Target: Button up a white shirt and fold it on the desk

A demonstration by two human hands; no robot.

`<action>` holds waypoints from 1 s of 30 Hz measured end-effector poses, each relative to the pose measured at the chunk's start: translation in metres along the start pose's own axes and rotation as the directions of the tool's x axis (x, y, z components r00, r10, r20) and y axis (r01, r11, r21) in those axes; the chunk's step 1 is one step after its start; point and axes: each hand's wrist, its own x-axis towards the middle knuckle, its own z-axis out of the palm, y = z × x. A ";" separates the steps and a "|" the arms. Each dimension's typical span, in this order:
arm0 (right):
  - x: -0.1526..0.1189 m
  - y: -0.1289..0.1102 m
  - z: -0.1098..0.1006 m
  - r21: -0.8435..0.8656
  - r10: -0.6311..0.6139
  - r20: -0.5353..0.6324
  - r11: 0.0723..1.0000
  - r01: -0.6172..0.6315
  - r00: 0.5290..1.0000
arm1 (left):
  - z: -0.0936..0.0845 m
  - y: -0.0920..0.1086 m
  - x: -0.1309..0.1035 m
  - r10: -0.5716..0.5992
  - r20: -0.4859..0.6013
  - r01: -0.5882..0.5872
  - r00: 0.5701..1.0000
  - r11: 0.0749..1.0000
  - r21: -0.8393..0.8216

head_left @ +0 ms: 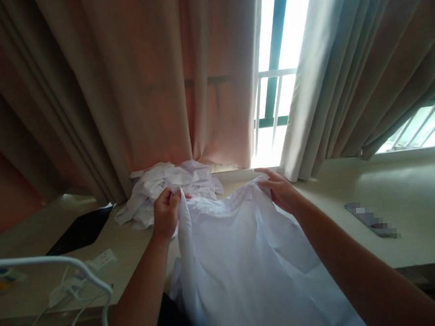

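Observation:
A white cloth garment [241,260] hangs spread between my two hands and drapes down toward me over the front edge of the surface. My left hand [167,213] pinches its upper left corner between thumb and fingers. At the upper right corner, my right hand [280,191] grips the fabric, with its thumb side on the cloth and one finger stretched out. Behind my left hand lies a crumpled heap of white cloth [142,199], partly covered by the hand and the garment.
On the pale surface [407,195] lie a black flat object [83,230] at left, a power strip [100,260] with cables, and a blurred flat item [372,220] at right. A white metal bar [42,260] crosses the lower left. Curtains [153,78] hang behind.

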 end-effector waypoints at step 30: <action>-0.061 0.175 0.069 -0.296 0.101 0.033 0.951 -0.087 0.994 | 0.085 -0.136 -0.112 -0.482 0.301 0.463 0.823 0.876 0.136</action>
